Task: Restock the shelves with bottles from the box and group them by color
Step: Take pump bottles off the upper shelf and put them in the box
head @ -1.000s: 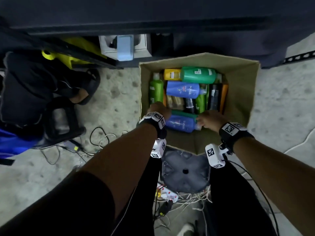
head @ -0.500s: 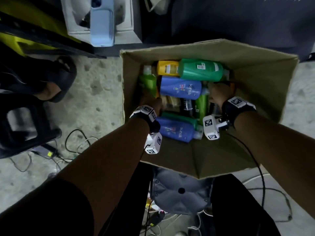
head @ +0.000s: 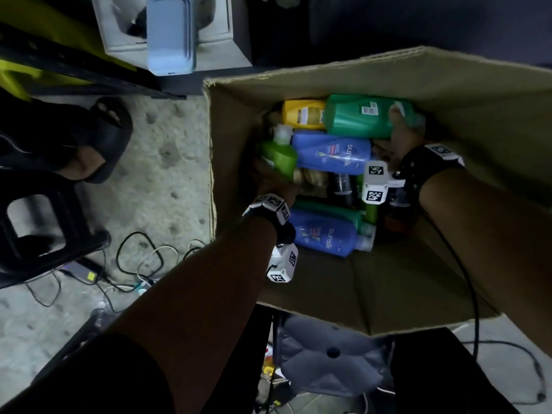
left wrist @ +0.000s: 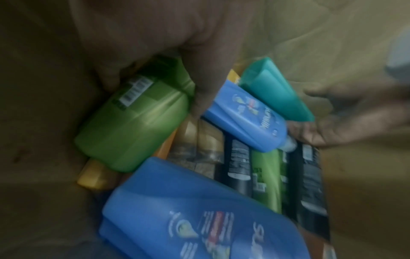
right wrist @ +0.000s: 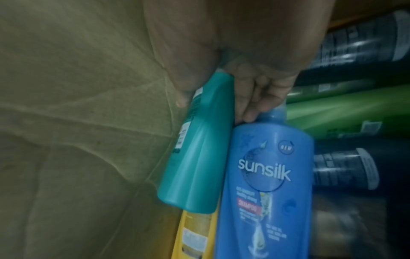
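Fingers [right wrist: 250, 98] round teal bottle [right wrist: 199, 149] show only wrist-side.

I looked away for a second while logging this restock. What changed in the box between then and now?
The right hand moved from the near blue bottle to the far side and now grips the teal-green bottle. The left hand slid forward and grips the light green bottle. Both blue Sunsilk bottles and the cardboard box stayed put.
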`<action>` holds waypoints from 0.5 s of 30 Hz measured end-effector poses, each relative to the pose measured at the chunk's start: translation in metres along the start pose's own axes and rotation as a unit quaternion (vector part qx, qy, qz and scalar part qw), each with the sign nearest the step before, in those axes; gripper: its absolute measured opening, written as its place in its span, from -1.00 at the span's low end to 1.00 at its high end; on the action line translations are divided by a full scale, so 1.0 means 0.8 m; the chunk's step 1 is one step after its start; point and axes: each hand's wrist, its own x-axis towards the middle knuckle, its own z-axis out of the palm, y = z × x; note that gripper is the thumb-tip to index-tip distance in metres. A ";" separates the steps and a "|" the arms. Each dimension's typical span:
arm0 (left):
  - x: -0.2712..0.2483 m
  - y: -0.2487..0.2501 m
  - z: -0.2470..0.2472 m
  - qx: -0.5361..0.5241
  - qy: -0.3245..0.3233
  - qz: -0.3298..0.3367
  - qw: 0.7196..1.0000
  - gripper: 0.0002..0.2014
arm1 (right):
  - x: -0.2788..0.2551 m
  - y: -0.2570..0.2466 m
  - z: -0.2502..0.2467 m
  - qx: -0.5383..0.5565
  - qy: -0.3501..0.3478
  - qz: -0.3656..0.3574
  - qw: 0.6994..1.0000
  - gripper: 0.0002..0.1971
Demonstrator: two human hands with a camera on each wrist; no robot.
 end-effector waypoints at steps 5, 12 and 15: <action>0.018 -0.003 -0.008 -0.061 -0.020 0.008 0.998 0.08 | 0.001 -0.005 0.007 0.032 0.024 -0.018 0.999 -0.66; 0.014 -0.005 -0.007 -0.085 -0.035 0.031 0.995 0.16 | -0.006 -0.024 0.004 0.008 -0.047 0.003 0.999 -0.71; 0.007 -0.002 -0.015 -0.111 -0.036 0.050 0.992 0.11 | -0.021 -0.020 -0.004 0.041 -0.036 -0.007 0.998 -0.56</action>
